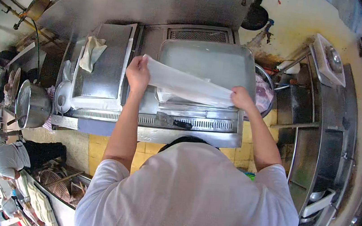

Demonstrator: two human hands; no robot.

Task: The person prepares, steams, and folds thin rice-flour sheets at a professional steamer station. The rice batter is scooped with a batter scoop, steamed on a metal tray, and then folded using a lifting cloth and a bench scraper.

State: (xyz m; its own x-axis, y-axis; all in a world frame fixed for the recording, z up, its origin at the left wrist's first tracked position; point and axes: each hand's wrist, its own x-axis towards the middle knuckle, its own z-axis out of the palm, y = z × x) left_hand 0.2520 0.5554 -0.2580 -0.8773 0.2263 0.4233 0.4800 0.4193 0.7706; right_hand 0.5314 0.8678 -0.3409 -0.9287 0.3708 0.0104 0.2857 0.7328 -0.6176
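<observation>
A thin, translucent white sheet (189, 85) is stretched between my two hands above the front part of a large rectangular metal tray (206, 55). My left hand (138, 72) grips its left end with fingers closed. My right hand (241, 97) pinches the right end near the tray's front right corner. The sheet looks soft and slightly wrinkled. Below the tray, a scraper with a black handle (182, 125) lies on the slotted metal strip at the counter's front edge.
A pale cloth (92, 53) lies on a flat metal cover at the left. Beyond it stands a large pot (33, 105). A bowl of meat (263, 94) sits right of the tray. Co-workers (11, 155) are at the lower left. Metal shelving (330, 131) stands at the right.
</observation>
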